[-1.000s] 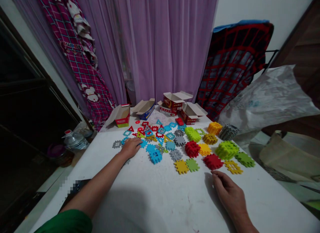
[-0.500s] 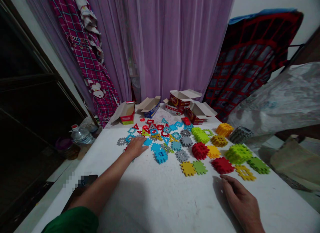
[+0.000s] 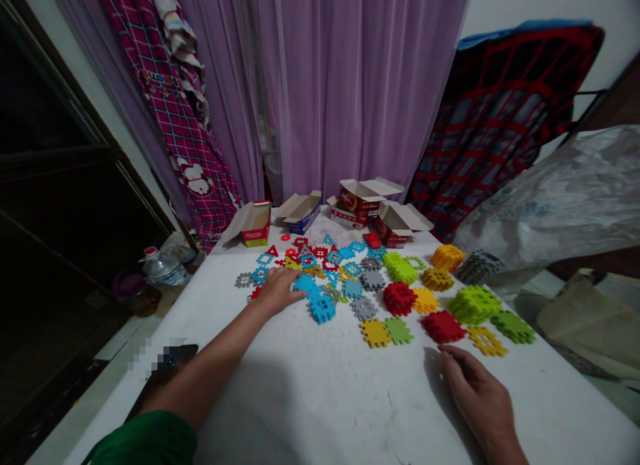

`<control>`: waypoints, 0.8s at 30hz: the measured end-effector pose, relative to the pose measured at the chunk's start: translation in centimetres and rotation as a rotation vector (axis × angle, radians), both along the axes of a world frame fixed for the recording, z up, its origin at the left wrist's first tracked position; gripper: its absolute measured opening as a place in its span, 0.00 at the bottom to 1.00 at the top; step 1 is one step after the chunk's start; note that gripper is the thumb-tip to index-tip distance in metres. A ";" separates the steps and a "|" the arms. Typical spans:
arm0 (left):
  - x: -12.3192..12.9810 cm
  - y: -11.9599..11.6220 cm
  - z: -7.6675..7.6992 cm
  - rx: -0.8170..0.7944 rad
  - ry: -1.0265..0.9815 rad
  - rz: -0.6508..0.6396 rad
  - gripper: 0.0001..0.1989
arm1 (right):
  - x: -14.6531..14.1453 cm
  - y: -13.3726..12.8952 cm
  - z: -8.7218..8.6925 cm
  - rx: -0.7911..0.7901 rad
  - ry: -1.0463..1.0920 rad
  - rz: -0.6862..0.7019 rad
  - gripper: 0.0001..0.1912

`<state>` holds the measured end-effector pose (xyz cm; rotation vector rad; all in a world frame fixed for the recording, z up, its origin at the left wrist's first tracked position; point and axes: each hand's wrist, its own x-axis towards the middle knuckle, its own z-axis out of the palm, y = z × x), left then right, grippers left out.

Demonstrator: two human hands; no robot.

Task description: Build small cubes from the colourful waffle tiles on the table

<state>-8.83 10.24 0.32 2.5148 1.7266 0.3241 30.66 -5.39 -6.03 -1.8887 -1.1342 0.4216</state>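
Left of the table's middle, the left hand (image 3: 279, 290) lies palm down over the near edge of the scattered pieces, fingers stretched out and thumb set apart, so it reads as open rather than gripping. Its fingertips and thumb come against a flat blue piece (image 3: 303, 284), on the hand's right side; how firmly they touch it, I cannot tell. From that piece a short blue run slants right and toward the person, ending at a blue stack (image 3: 321, 308) just beyond the thumb. These pieces are squarish with notched edges, so none shows a clear long axis; the run itself supplies the slant. The left hand is much the nearer of the 2 to all this blue. On the other side, the right hand (image 3: 477, 392) is loosely curled over the white table (image 3: 320, 392), no piece visible in it; whether its thumb meets the fingers, I cannot tell. Nearest to it are a red stack (image 3: 444, 326) and a yellow window piece (image 3: 487, 342), both just past its fingertips, while 2 flat squares, yellow (image 3: 375, 333) and green (image 3: 399, 330), lie between the hands.
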 end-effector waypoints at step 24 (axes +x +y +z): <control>0.9 2.7 -0.4 -0.223 0.029 -0.360 0.29 | -2.1 -0.8 1.0 0.051 0.045 -0.042 0.24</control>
